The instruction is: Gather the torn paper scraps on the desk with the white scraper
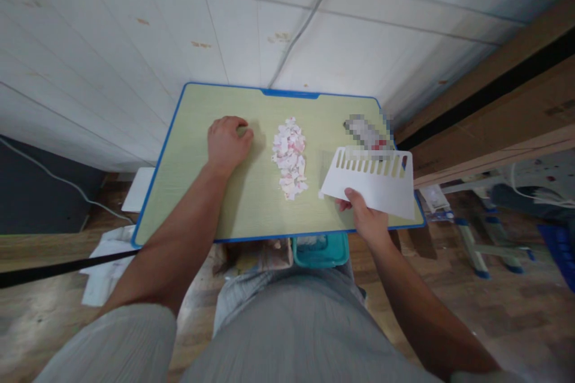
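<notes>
My right hand (pixel 369 219) grips a flat white slotted sheet (pixel 372 187) by its near edge, thumb on top. The sheet has a row of long slots along its far side and is held over the right part of the table. A loose pile of small pale pink and white paper scraps (pixel 291 158) lies mid-table, between my hands. One small white scrap (pixel 321 194) sits apart, by the sheet's left corner. Left of the pile, my left hand (pixel 230 142) is at the tabletop, fingers bent, a gap showing between thumb and forefinger. Nothing shows in it.
The pale green table (pixel 188 191) has a blue rim and stands against a white panelled wall (pixel 157 30). A blurred-out pouch-like item (pixel 366 131) lies at the back right. Below the front edge is a teal bin (pixel 321 254). Cardboard (pixel 494 96) stands along the right side.
</notes>
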`<state>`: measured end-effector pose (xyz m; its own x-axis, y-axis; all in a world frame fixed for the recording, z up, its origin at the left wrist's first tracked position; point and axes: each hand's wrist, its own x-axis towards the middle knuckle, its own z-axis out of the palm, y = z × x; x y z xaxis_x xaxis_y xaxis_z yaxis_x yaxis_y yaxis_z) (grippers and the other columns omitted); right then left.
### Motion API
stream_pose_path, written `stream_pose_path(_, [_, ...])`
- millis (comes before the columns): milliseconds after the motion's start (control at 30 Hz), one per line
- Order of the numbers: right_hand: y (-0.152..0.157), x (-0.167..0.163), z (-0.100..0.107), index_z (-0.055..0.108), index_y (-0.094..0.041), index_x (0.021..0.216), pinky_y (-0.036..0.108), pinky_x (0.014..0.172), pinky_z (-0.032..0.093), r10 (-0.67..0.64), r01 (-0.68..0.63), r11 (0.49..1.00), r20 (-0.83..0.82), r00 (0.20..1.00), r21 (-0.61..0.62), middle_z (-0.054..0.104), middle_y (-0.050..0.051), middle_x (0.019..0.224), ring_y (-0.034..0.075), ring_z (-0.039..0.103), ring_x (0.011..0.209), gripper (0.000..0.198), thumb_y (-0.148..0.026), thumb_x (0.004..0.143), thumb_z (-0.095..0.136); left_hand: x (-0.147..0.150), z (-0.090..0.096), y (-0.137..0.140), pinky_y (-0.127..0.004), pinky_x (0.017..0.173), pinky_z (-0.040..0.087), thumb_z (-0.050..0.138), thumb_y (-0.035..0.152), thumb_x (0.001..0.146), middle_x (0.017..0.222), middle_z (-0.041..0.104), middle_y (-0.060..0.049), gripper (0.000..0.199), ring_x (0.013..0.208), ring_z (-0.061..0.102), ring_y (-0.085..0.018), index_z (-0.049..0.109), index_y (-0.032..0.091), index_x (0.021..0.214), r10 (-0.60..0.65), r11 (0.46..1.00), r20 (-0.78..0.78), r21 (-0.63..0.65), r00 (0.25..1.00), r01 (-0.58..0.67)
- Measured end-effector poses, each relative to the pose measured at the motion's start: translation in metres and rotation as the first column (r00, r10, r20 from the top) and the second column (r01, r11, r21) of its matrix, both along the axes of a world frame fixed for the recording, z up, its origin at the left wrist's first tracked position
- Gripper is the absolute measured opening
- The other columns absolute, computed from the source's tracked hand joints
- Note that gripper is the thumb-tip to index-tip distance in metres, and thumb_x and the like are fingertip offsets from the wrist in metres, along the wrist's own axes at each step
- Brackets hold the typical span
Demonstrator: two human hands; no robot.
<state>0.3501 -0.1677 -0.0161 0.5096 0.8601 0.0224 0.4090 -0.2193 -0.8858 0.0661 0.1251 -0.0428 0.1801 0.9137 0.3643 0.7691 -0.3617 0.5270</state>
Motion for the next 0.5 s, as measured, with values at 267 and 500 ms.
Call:
stream_pose_path(267, [-0.005, -0.004, 0.007, 0.07, -0.035, 0.06, 0.055, 0.129, 0.054, 0.029, -0.025, 0.998, 0.065, 0.997, -0.064, 0.084, 0.008, 0.079, 0.037, 0.079, 0.096, 0.058, -0.075, 0.102, 0.071, 0.002, 0.001, 0.001, -0.059, 0.132, 0.047, 0.069, 0.028, 0.1, 0.135, 0.081, -0.015, 0.021, 0.136, 0.068, -0.042, 0.08, 0.022, 0.117, 0.004, 1.0, 0.007, -0.029, 1.0, -0.004])
stream_pose_path(500, [-0.013, -0.016, 0.01, 0.07, -0.035, 0.059, 0.056, 0.117, 0.062, 0.037, -0.036, 0.997, 0.01, 0.999, -0.067, 0.082, 0.009, 0.074, 0.036, 0.078, 0.084, 0.065, -0.089, 0.095, 0.073, 0.002, 0.003, -0.001, -0.058, 0.133, 0.046, 0.07, 0.029, 0.101, 0.137, 0.081, -0.015, 0.023, 0.139, 0.067, -0.042, 0.081, 0.021, 0.12, -0.018, 0.998, 0.013, -0.06, 1.0, 0.019])
